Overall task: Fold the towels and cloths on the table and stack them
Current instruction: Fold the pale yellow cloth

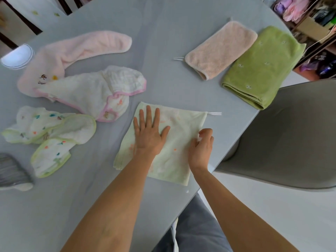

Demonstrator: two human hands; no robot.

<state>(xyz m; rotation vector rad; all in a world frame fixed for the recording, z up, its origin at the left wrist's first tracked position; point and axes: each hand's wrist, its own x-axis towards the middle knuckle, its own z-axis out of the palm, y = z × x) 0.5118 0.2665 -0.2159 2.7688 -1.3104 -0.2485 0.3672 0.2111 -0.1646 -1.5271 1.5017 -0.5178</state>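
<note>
The light is bright, soft and even, like daylight, and the grey table shows only faint shadows. A white plate at the far left edge is overexposed by glare. The wide lens bends the table edge and stretches the corners. The whole picture is slightly soft, and the grey cloth at left is blurred.

Left hand flat on pale cloth near table edge; right hand pinches its right edge. Folded green towel far right.
</note>
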